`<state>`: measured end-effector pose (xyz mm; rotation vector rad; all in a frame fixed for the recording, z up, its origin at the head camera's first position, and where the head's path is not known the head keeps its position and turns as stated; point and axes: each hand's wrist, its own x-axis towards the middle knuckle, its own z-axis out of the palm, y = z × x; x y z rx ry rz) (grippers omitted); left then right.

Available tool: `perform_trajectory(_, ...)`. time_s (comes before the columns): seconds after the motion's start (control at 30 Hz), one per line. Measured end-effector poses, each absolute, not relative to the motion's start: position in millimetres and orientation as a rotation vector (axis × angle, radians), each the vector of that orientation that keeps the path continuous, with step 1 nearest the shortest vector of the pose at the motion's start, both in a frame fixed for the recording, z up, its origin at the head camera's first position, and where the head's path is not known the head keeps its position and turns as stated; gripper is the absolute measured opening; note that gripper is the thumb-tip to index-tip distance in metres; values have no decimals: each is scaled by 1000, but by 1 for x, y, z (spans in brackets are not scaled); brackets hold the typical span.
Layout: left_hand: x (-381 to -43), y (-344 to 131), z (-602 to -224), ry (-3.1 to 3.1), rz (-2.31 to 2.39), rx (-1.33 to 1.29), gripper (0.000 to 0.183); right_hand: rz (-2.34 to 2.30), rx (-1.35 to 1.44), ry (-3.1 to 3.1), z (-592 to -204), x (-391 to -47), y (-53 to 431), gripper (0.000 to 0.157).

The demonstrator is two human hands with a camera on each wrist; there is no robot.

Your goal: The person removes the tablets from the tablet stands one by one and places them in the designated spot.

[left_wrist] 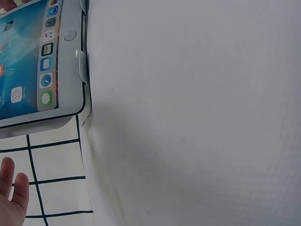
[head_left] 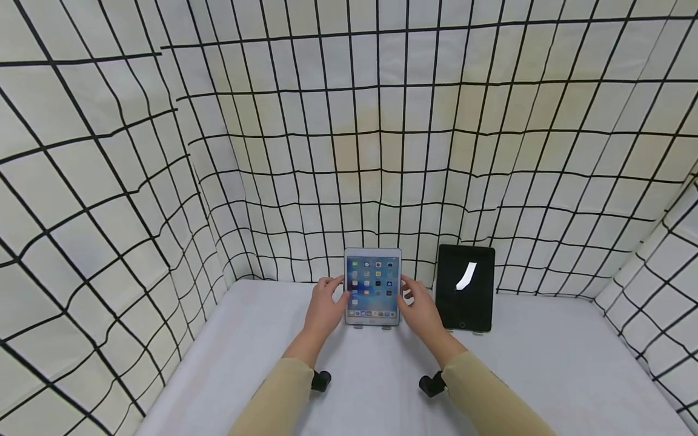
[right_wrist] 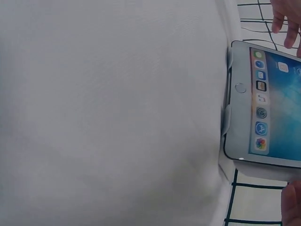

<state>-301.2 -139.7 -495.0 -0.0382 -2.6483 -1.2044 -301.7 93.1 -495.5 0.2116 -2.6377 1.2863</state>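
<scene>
A white tablet [head_left: 372, 287] with a lit home screen leans upright on a white stand with two small lips [left_wrist: 83, 67] under its lower edge. Flanking its left side is my left hand [head_left: 325, 307], with thumb and fingers at the edge; the left wrist view shows its loosely spread fingers [left_wrist: 18, 188] apart from the tablet. On the opposite side, my right hand [head_left: 421, 310] has its relaxed fingertips right at the tablet's edge. Only part of the right hand [right_wrist: 291, 203] shows in the right wrist view, just beside the tablet.
To the right stands a second tablet [head_left: 465, 287], black with a dark screen and a bright reflection, also on a stand. A white cloth [head_left: 371, 387] covers the table. White walls with a black grid [head_left: 376, 151] rise behind and at both sides.
</scene>
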Motion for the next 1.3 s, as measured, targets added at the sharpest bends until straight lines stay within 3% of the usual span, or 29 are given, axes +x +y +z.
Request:
perform_trajectory(0.37, -300, -138, -502, -2597, -1219, -79, 46, 1391, 204, -2619, -509, -302, 95, 58)
perform_trajectory(0.7, -302, -140, -503, -2636, -1227, -54, 63, 1310, 221, -2629, -514, -305, 95, 76)
perform_trajectory(1.3, -306, -143, -503, -2643, -1280, -118, 73, 1357, 224, -2593, -514, -307, 95, 74)
